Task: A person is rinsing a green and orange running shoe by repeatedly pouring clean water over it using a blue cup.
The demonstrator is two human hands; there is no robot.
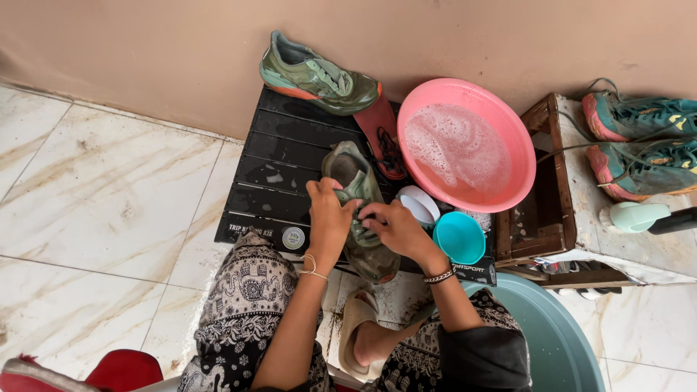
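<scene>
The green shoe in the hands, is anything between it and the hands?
Nothing visible is in the way. The left hand grips the side of the green shoe and the right hand rests on its laces, both touching it. The pink basin, teal cup and white cup sit off to the right.

Under the left hand and right hand lies a wet, matt-green mesh-fabric shoe on a glossy black slatted plastic crate, with a smooth pink plastic basin of foamy water beyond the right hand and polished marble-look floor tiles left of the left hand.
</scene>
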